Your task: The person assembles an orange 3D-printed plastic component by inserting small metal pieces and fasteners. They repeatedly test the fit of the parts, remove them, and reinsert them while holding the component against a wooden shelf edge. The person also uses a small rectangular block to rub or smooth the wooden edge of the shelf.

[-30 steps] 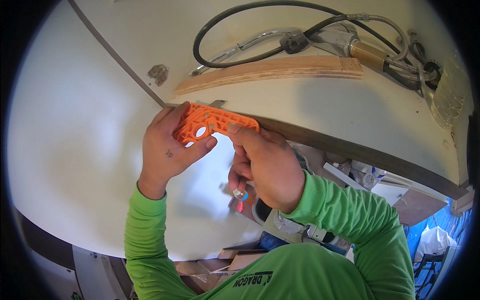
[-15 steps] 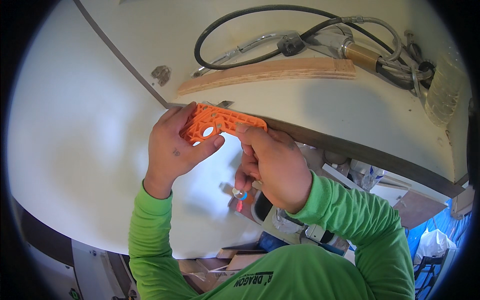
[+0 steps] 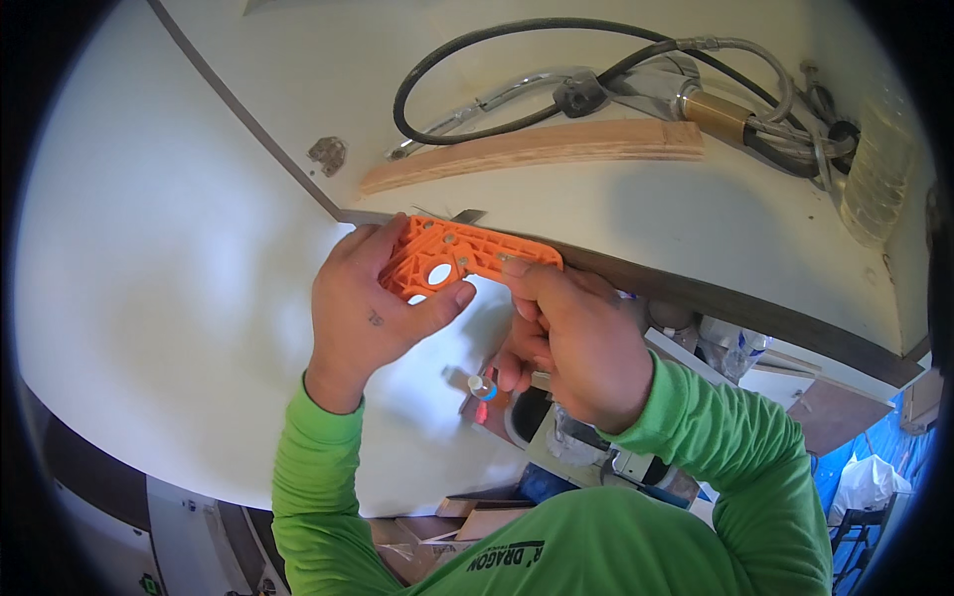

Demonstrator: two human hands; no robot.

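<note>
1. Two hands grip one thing here: my left hand (image 3: 356, 310) and my right hand (image 3: 602, 348) are both closed on the orange jig (image 3: 475, 250).
2. My left fingers wrap its left end from above, with the thumb along its lower edge.
3. My right thumb presses the face near the right end; the forefinger side is tucked behind, and my lower fingers curl below it.
4. The jig sits at the brown edge (image 3: 730, 306) of the white shelf (image 3: 556, 194), tilted slightly down to the right. It is ribbed plastic, and a round hole in it shows white behind.
5. A flat metal tip (image 3: 468, 216) pokes out past its upper edge; I cannot tell what it belongs to.
6. Beside my right fingers, in view, is a small capped bottle (image 3: 483, 388); whether I touch it, I cannot tell.
7. On the shelf, beyond the jig, lies a wooden strip (image 3: 537, 152), and behind that a looped black hose (image 3: 399, 102) with a metal tap (image 3: 651, 84).
8. A clear bottle (image 3: 879, 189) stands near the shelf's right end.
9. To my left spreads a smooth white panel (image 3: 169, 328). Green sleeves (image 3: 316, 487) cover both my forearms.
</note>
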